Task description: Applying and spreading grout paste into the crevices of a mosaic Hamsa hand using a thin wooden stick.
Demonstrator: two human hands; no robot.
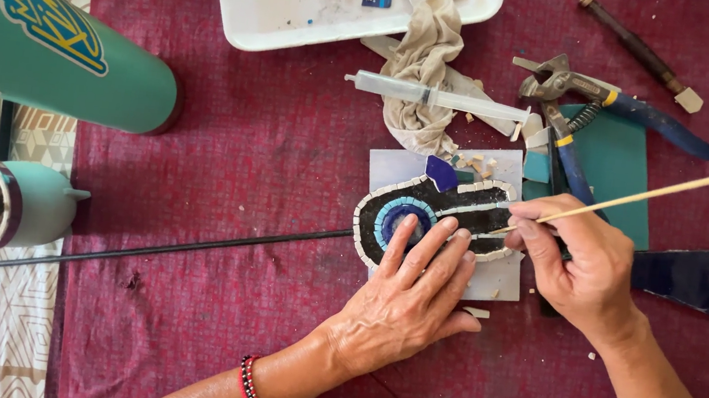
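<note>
Black-and-blue mosaic piece lies under left hand, fingers flat and spread, pressing it down. Right hand pinches thin wooden stick, tip at mosaic's edge. Blue-handled nippers and syringe just beyond hands on maroon worktop.

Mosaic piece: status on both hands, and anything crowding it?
Left hand flat on mosaic piece. Right hand pinches thin wooden stick, tip at mosaic edge. Blue-handled nippers, syringe close behind.

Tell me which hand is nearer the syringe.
Right. The right hand lies below the syringe, near its plunger end; the left hand rests lower, on the mosaic piece.
</note>
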